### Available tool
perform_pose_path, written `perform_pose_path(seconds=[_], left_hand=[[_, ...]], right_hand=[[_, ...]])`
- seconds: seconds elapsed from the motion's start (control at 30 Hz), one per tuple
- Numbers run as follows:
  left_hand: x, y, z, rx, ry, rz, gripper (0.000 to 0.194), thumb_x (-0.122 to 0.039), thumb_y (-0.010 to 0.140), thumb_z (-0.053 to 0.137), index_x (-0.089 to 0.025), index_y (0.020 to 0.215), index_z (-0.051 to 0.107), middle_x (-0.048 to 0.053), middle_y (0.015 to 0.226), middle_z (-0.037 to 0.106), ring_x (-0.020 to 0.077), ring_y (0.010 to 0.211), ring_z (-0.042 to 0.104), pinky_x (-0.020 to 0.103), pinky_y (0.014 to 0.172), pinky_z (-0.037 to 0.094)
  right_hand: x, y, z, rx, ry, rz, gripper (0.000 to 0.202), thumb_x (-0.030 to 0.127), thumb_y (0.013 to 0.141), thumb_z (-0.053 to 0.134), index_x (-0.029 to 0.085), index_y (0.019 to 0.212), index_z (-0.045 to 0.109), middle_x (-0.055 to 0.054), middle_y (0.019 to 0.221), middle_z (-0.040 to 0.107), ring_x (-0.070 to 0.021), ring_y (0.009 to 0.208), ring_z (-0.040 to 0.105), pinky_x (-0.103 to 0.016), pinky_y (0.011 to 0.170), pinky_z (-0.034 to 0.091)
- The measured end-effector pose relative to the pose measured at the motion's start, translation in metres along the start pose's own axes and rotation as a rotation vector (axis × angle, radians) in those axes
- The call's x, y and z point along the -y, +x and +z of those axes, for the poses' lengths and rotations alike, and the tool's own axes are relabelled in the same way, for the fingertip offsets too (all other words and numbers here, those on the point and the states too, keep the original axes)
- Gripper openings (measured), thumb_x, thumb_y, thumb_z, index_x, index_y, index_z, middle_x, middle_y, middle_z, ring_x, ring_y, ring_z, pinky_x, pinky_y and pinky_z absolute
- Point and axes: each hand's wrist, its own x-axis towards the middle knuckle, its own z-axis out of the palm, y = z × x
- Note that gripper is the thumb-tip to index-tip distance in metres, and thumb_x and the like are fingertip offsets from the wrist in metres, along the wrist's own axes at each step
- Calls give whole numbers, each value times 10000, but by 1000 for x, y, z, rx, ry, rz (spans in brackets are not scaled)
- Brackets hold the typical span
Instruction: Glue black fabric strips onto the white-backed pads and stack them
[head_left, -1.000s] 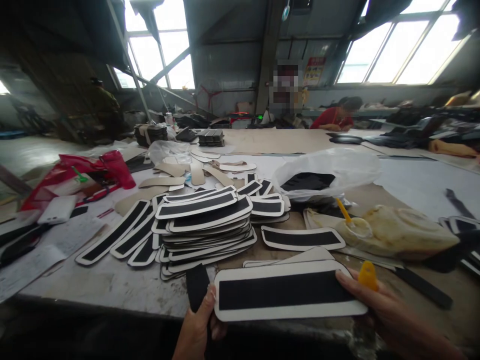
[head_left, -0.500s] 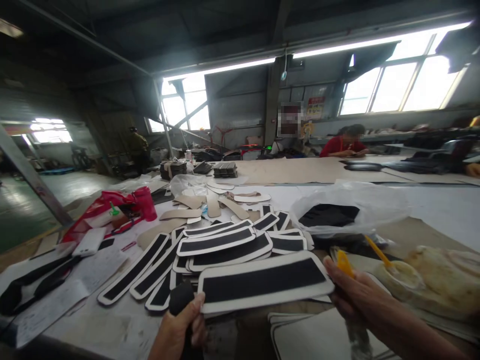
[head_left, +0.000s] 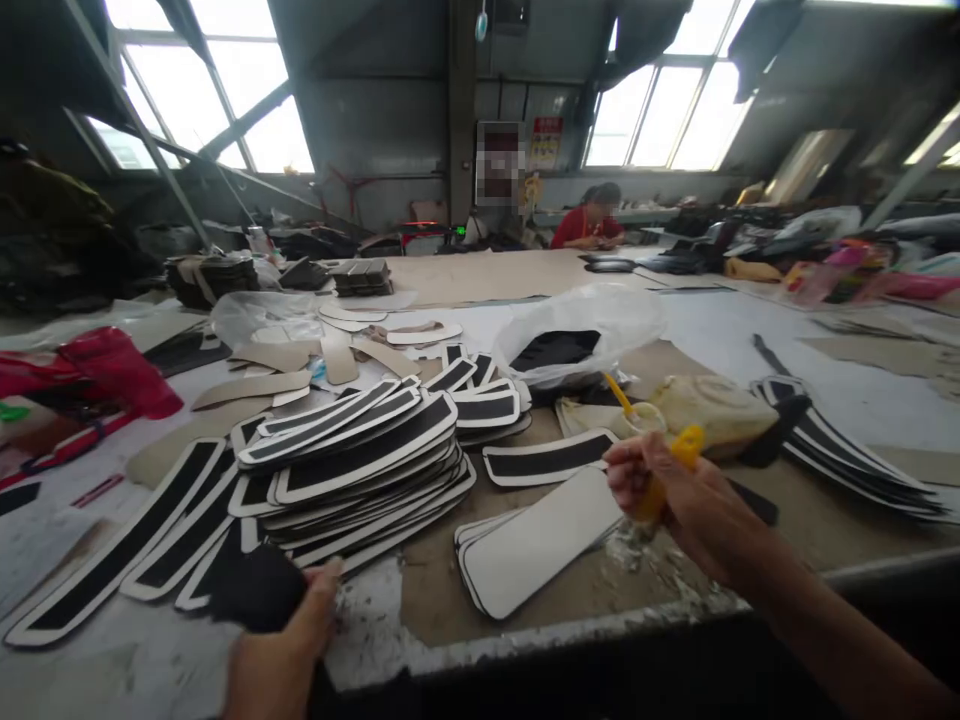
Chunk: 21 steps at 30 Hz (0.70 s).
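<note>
My left hand [head_left: 289, 635] is closed on a dark black piece [head_left: 255, 590] at the front left, beside a stack of curved white-edged strips with black centres [head_left: 367, 450]. My right hand [head_left: 667, 490] wraps round a yellow-handled tool [head_left: 686, 447]; its lower end is blurred against the table. Just left of that hand lies a small pile of plain pale panels [head_left: 540, 540]. Beyond them a single black-centred strip [head_left: 551, 460] rests flat. A cup with a yellow stick [head_left: 619, 395] in it stands behind my right hand.
More black-centred strips [head_left: 855, 450] fan out at the right. A clear plastic bag [head_left: 622, 315] holds black pieces. Beige curved pieces [head_left: 255, 388] lie behind the stack, a red bag [head_left: 120, 370] at the left. A person in red [head_left: 589, 225] sits across the table [head_left: 487, 275].
The black-centred strip between my hands is out of them, and one like it lies beyond the pale panels. My hands have moved apart. The view has swung right and down.
</note>
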Motion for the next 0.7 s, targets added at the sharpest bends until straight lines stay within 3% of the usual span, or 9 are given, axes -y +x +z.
perform_pose_path(seconds=[0.07,0.13,0.2,0.3,0.5,0.6,0.7], left_hand=[[15,-27,27,191,-2,-100,427,-524,559,684,-135,718,607,-59,380,448,111,415,419,238,450,347],[26,-46,53,422,-31,-47,426,-568,621,603,-145,593,558,-64,340,383,98,370,360,234,408,298],[31,-55,73,507,-20,-12,443,-567,658,553,-170,470,490,-41,323,389,105,343,372,239,388,300],[30,-57,89,531,33,0,453,-517,674,543,-174,390,458,3,342,454,127,321,423,244,357,309],[28,-56,95,576,63,-18,372,-398,678,518,-174,385,467,-8,312,425,110,277,378,233,316,290],[32,-57,96,571,52,-12,381,-400,677,497,-172,374,460,-8,304,410,103,277,367,231,321,293],[36,-58,95,560,42,-23,382,-409,675,495,-170,380,463,-2,314,423,107,290,384,235,338,306]], right_hand=[[-9,-4,6,-19,-56,-56,510,634,817,366,186,804,609,-40,715,601,-155,663,560,-252,582,464],[-17,-7,18,-5,-172,-89,563,639,836,290,184,763,613,-38,702,580,-147,637,534,-242,547,435],[-23,-9,30,24,-219,-77,596,653,833,257,177,706,594,-14,610,521,-118,515,463,-227,453,372],[-33,-12,46,56,-127,-49,580,667,815,291,173,665,555,11,551,487,-98,447,434,-221,427,351],[-52,-14,66,173,33,76,449,615,753,504,174,669,517,21,583,531,-115,479,516,-236,485,426],[-56,-12,64,195,-49,114,395,559,701,606,183,675,485,33,543,534,-124,473,516,-237,482,422],[-54,-7,48,155,-200,42,349,516,761,555,188,668,482,35,528,517,-127,501,513,-237,515,416]])
